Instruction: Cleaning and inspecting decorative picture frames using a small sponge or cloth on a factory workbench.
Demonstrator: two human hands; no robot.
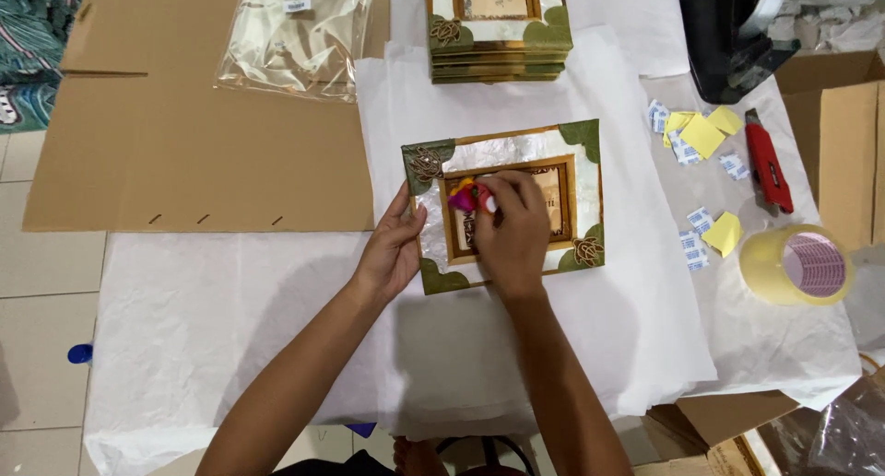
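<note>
Pearly, stiff decorative frame (504, 204) is lying flat on white paper (277, 310); left hand (395, 250) is steadying its edge, open-fingered, while right hand (513, 227) is pinching a small pink ornament (468, 197) at its centre, likely fragile

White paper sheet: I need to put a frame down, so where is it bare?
Bare white paper lies left of the left hand, below the cardboard. Crowded at right: sticker scraps, red cutter, tape roll.
</note>
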